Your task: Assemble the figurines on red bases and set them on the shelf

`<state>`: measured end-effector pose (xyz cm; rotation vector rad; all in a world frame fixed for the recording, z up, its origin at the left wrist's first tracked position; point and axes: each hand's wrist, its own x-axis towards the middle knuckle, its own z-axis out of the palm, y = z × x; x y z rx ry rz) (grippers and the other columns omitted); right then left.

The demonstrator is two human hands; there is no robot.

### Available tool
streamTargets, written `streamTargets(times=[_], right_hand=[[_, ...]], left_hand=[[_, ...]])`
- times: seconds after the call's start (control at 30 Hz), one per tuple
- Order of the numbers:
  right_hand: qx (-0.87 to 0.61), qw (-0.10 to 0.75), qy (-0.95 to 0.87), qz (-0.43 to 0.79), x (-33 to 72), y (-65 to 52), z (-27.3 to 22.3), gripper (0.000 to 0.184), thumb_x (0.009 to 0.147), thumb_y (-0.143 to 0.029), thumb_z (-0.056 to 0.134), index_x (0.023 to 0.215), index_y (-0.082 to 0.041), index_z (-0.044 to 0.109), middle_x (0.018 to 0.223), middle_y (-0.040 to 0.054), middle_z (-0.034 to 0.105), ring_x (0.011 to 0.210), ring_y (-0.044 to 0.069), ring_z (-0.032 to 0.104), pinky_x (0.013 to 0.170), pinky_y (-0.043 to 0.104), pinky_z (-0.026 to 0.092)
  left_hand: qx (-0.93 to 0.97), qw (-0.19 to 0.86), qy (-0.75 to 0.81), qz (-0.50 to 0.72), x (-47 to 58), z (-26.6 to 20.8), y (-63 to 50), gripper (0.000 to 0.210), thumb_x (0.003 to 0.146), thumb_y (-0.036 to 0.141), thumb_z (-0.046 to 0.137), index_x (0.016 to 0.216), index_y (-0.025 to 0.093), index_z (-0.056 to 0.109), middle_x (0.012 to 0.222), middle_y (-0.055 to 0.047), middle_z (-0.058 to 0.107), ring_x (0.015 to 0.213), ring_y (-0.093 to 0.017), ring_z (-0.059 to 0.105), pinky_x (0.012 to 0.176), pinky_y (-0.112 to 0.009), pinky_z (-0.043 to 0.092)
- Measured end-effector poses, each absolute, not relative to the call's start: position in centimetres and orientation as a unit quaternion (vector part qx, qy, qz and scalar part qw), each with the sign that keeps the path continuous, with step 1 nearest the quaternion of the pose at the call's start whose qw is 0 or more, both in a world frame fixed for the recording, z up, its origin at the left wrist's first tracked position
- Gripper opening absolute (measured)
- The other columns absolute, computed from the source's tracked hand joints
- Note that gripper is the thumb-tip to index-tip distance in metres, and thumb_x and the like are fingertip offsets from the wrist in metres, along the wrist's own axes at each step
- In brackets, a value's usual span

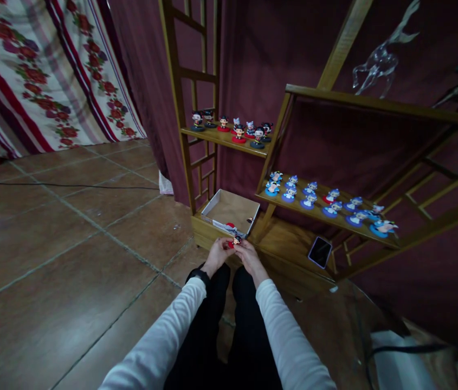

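where the two white sleeves meet in front of the wooden shelf unit (229,138), the left hand (217,253) and right hand (249,255) come together over a small red-based figurine (236,241), the fingers of both closed on it from either side. it sits between the fingertips, just in front of the near edge of an open cardboard box (232,208) that rests on the lowest board of the unit; something red lies inside the box at that same edge, too small to make out. a dark band circles the left wrist. on the upper shelf stands a cluster of little figurines on black and red bases (232,129). on the middle shelf to the right, rows of blue-based figurines (318,200) stand, with one red-based among them. a phone (320,252) lies face up on the bottom board below them. a clear glass deer (381,57) stands on the top shelf at right. dark red curtain hangs behind, and a floral cloth (42,70) hangs at left above the tiled floor (70,244).
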<state>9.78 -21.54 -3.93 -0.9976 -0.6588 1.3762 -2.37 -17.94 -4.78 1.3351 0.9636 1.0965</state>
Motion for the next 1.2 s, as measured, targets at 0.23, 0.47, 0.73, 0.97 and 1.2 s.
streamTargets(times=[0.23, 0.47, 0.73, 0.97, 1.2], right_hand=[[-0.449, 0.624, -0.272, 0.579, 9.5, -21.5, -3.8, 0.033, 0.053, -0.027, 0.076, 0.082, -0.021, 0.061, 0.081, 0.0002, 0.07, 0.082, 0.019, 0.065, 0.079, 0.033, 0.047], [-0.465, 0.617, -0.27, 0.575, 9.5, -21.5, -3.8, 0.027, 0.053, -0.028, 0.077, 0.073, -0.019, 0.06, 0.074, 0.0, 0.069, 0.078, 0.019, 0.065, 0.08, 0.034, 0.048], [-0.466, 0.612, -0.279, 0.575, 9.0, -21.6, -3.4, 0.028, 0.049, -0.027, 0.079, 0.068, -0.019, 0.059, 0.071, -0.001, 0.067, 0.073, 0.017, 0.063, 0.079, 0.036, 0.05], [-0.481, 0.621, -0.286, 0.549, 8.7, -21.8, -3.9, 0.032, 0.05, -0.03, 0.079, 0.069, -0.021, 0.056, 0.076, -0.0008, 0.066, 0.076, 0.018, 0.063, 0.079, 0.037, 0.05], [-0.49, 0.62, -0.287, 0.541, 8.6, -21.9, -3.7, 0.032, 0.047, -0.032, 0.08, 0.065, -0.02, 0.055, 0.071, -0.0004, 0.066, 0.071, 0.018, 0.063, 0.08, 0.041, 0.05]], left_hand=[[0.525, 0.584, 0.413, 0.462, -2.2, -4.4, -18.3, 0.036, 0.052, 0.02, 0.079, 0.085, 0.015, 0.065, 0.08, -0.005, 0.066, 0.07, -0.015, 0.06, 0.072, -0.03, 0.048], [0.531, 0.6, 0.391, 0.452, -2.5, -4.0, -18.3, 0.031, 0.057, 0.018, 0.074, 0.087, 0.014, 0.067, 0.08, -0.005, 0.067, 0.07, -0.014, 0.059, 0.073, -0.028, 0.046], [0.495, 0.607, 0.416, 0.462, -2.8, -3.6, -18.4, 0.017, 0.065, 0.024, 0.065, 0.078, 0.013, 0.069, 0.068, -0.004, 0.066, 0.06, -0.012, 0.054, 0.06, -0.024, 0.042], [0.463, 0.617, 0.425, 0.474, -2.7, -3.8, -18.5, 0.014, 0.06, 0.023, 0.068, 0.07, 0.013, 0.068, 0.06, -0.002, 0.063, 0.053, -0.01, 0.051, 0.054, -0.022, 0.04], [0.452, 0.621, 0.425, 0.479, -2.8, -3.9, -18.5, 0.016, 0.059, 0.023, 0.071, 0.07, 0.013, 0.068, 0.06, -0.002, 0.064, 0.052, -0.01, 0.052, 0.053, -0.022, 0.041]])
